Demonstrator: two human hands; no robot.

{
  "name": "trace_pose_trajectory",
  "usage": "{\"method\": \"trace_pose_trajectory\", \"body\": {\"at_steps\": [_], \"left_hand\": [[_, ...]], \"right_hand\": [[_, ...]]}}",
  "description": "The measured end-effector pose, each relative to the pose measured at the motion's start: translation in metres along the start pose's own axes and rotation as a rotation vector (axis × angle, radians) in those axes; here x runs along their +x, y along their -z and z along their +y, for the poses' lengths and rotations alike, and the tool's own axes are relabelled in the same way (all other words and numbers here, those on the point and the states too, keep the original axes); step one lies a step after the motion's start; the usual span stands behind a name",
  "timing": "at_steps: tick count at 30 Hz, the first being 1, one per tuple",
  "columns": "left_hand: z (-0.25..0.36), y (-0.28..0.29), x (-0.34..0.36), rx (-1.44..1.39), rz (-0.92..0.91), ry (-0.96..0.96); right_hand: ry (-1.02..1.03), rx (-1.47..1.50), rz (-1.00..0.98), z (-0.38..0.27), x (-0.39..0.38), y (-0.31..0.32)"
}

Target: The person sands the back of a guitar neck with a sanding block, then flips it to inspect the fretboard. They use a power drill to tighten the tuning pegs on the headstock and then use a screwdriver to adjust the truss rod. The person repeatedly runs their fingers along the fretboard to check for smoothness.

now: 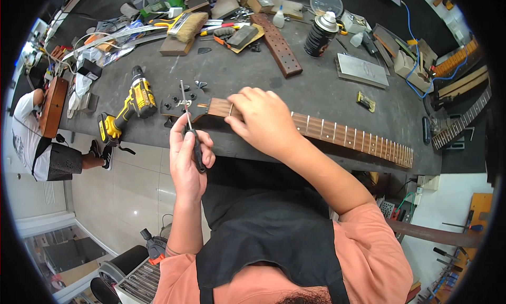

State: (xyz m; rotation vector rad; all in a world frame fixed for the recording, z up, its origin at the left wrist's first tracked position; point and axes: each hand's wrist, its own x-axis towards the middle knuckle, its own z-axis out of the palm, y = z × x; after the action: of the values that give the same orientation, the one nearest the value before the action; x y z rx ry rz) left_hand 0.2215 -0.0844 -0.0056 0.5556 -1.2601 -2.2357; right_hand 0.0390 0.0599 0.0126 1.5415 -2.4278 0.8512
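Observation:
A guitar neck (332, 131) lies across the bench front with its fretboard up. Its dark headstock (197, 110) is at the left, fitted with several black tuners. My right hand (263, 117) is closed over the fretboard beside the nut end, fingers bent across it and thumb at the near edge. In front of the headstock, my left hand (188, 159) grips a screwdriver-like tool (198, 152) with a black handle. The tool's thin metal shaft points up and away over the headstock; its exact tip shape is too small to make out.
Left of the headstock stands a yellow and black cordless drill (136, 99). Behind lie a drilled wooden block (276, 46), a wide brush (190, 27), a black spray can (320, 35) and a metal plate (361, 70). Another person (37, 124) works at far left.

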Motion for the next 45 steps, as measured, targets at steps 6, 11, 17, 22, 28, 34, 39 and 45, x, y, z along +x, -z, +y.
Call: {"method": "trace_pose_trajectory", "body": {"at_steps": [6, 11, 17, 22, 28, 34, 39, 45], "left_hand": [[0.0, 0.0, -0.001, 0.033, 0.0, -0.026], [-0.002, 0.002, 0.001, 0.055, -0.024, 0.015], [-0.006, -0.01, 0.004, 0.064, -0.088, 0.016], [-0.01, -0.018, 0.006, 0.096, -0.143, 0.027], [-0.016, -0.023, 0.004, 0.111, -0.118, 0.027], [-0.028, -0.032, 0.002, 0.137, -0.164, 0.013], [-0.039, -0.046, 0.001, 0.159, -0.188, -0.059], [-0.048, -0.068, 0.002, 0.209, -0.238, -0.064]], "right_hand": [[-0.015, -0.013, -0.017, 0.001, -0.006, 0.005], [-0.024, -0.032, 0.067, 0.019, -0.039, 0.026], [-0.074, -0.041, 0.047, 0.03, -0.064, 0.051], [-0.122, -0.061, 0.015, 0.042, -0.084, 0.071], [-0.165, -0.052, 0.02, 0.054, -0.105, 0.089], [-0.289, 0.004, -0.055, 0.068, -0.127, 0.114], [-0.291, 0.032, -0.016, 0.087, -0.153, 0.13], [-0.367, 0.016, -0.035, 0.108, -0.191, 0.16]]}}
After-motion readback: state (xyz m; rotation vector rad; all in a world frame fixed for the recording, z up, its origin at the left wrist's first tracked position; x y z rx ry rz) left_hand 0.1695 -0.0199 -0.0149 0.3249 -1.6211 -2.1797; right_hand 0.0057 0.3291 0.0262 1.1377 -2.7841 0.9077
